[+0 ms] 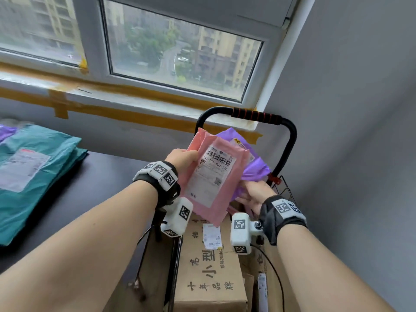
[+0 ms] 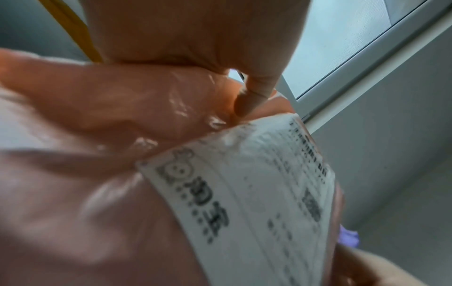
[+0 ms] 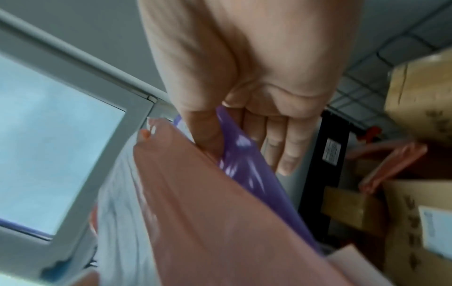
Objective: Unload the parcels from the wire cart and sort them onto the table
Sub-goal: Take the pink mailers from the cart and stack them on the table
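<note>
A pink mailer bag [image 1: 209, 174] with a white shipping label is held up above the wire cart [image 1: 283, 188]. My left hand [image 1: 182, 158] pinches its left edge, thumb on the front; the thumb [image 2: 254, 96] presses the pink plastic [image 2: 97, 154]. Behind it sits a purple mailer bag [image 1: 254, 163]. My right hand [image 1: 254, 194] pinches the purple bag [image 3: 239, 154] between thumb and fingers, next to the pink bag [image 3: 208, 212]. Teal mailer bags [image 1: 33, 176] lie on the dark table [image 1: 101, 176] at the left.
Brown cardboard boxes [image 1: 209, 266] with printed characters fill the cart below my hands; more boxes [image 3: 415, 212] and a pink parcel [image 3: 391, 166] show in the right wrist view. The cart's black handle [image 1: 256, 115] arches behind the bags. A grey wall stands close on the right.
</note>
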Demonstrator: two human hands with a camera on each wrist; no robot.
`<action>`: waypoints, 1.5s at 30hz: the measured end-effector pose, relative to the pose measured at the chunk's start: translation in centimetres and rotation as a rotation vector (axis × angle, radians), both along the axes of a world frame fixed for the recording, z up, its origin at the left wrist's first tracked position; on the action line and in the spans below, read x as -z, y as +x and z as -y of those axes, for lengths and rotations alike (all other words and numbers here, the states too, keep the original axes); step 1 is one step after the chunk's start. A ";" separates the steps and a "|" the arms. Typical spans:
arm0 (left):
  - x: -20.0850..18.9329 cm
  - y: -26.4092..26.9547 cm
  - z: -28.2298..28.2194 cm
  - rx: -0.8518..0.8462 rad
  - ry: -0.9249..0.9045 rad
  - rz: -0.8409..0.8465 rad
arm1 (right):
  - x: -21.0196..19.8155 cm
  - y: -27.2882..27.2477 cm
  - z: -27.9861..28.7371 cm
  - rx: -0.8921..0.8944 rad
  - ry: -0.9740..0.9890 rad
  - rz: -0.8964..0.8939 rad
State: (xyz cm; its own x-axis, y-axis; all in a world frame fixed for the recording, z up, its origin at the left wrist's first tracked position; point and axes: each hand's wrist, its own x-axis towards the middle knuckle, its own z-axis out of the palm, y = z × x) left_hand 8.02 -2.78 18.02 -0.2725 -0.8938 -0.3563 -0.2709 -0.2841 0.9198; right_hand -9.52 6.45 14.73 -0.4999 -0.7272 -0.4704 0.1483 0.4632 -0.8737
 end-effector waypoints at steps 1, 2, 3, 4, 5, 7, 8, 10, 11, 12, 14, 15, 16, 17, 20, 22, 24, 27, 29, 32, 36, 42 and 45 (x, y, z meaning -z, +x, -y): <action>-0.3 0.7 -0.5 -0.023 0.005 0.012 | -0.2 0.8 0.0 0.034 -0.049 0.028; -0.7 1.5 -1.0 -0.047 -0.002 0.039 | -0.5 1.5 -0.2 0.053 -0.077 0.042; -1.0 2.5 -1.5 -0.063 -0.026 0.072 | -0.6 2.0 -0.5 0.055 -0.096 0.034; -1.2 3.6 -1.8 -0.080 -0.060 0.101 | -1.0 2.4 -0.8 0.054 -0.122 0.025; -1.2 4.7 -1.9 -0.104 -0.097 0.127 | -1.1 2.7 -1.0 0.053 -0.155 0.023; -1.0 7.3 -2.2 -0.156 -0.124 0.168 | -0.9 3.3 -1.4 0.065 -0.193 0.051; -1.0 8.6 -2.6 -0.181 -0.124 0.173 | -0.8 3.8 -1.5 0.060 -0.187 0.055; -1.2 11.0 -3.6 -0.200 -0.109 0.193 | 0.7 4.6 -0.9 0.041 -0.172 0.048; -1.4 12.1 -4.1 -0.198 -0.103 0.197 | 1.2 5.4 -0.7 0.016 -0.176 0.043; -1.6 13.2 -4.5 -0.196 -0.100 0.197 | 1.0 6.9 -0.7 -0.020 -0.171 0.043; -2.2 15.3 -5.3 -0.217 -0.095 0.180 | 0.0 10.7 -1.2 -0.093 -0.190 0.052; -2.5 16.2 -5.6 -0.219 -0.088 0.171 | -0.5 12.4 -1.3 -0.131 -0.194 0.061; -2.8 17.1 -5.8 -0.220 -0.077 0.158 | -1.0 14.0 -1.2 -0.174 -0.197 0.064; -3.0 17.8 -5.8 -0.225 -0.068 0.144 | -1.4 15.6 -1.0 -0.215 -0.207 0.065; -3.7 20.0 -5.5 -0.273 -0.065 0.095 | -2.9 19.4 0.2 -0.268 -0.244 0.099; -3.9 21.9 -4.7 -0.303 -0.081 0.063 | -3.7 21.8 1.5 -0.260 -0.261 0.146; -4.1 24.0 -3.6 -0.335 -0.081 0.057 | -4.0 24.3 2.9 -0.253 -0.287 0.198; -4.1 27.4 -1.2 -0.380 -0.038 0.029 | -4.1 28.3 5.7 -0.316 -0.353 0.332; -3.8 29.8 1.0 -0.368 -0.012 0.014 | -4.1 31.0 7.8 -0.380 -0.366 0.418; -3.7 33.7 4.6 -0.343 -0.023 0.045 | -3.7 35.4 11.3 -0.422 -0.313 0.308; -3.9 38.8 8.7 -0.305 -0.070 0.084 | -2.2 41.4 16.0 -0.403 -0.276 0.140; -3.0 42.8 14.1 -0.149 -0.121 0.157 | -1.4 44.7 19.6 -0.281 -0.264 0.104; -2.5 42.9 15.7 -0.062 -0.126 0.175 | -1.6 44.1 20.3 -0.219 -0.242 0.036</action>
State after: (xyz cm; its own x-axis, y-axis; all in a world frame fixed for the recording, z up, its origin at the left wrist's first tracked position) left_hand 50.93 -18.47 20.55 -0.1595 -0.9472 -0.2783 -0.4155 -0.1913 0.8892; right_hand 34.59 -13.87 16.36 -0.3054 -0.9085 -0.2854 0.1006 0.2673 -0.9584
